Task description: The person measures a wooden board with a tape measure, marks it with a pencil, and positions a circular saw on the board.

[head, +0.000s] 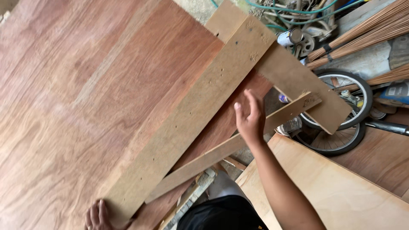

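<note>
Across the reddish plywood sheet (85, 98) lies a long, wide pale board (191, 115), running diagonally from the bottom left up to the top right. Its lower end rests against the left hand (97, 216), seen at the bottom edge of the frame with the fingers pressed to the board's end; how far that hand curls around it cannot be told, since part of the hand is cut off by the frame. A narrower wooden strip (232, 147) lies just beside the wide board on its right, slanting more shallowly toward the upper right. The right hand (250, 119) sits over this strip near its middle, fingers spread and open, palm down, touching or hovering right on the strip without gripping it. Above that hand, a second wide board (298, 85) crosses the top of the first at an angle. Behind them stand 2 bicycle wheels (341, 123), a bundle of broom sticks (366, 34) and a lighter plywood panel (341, 191) at the lower right.
</note>
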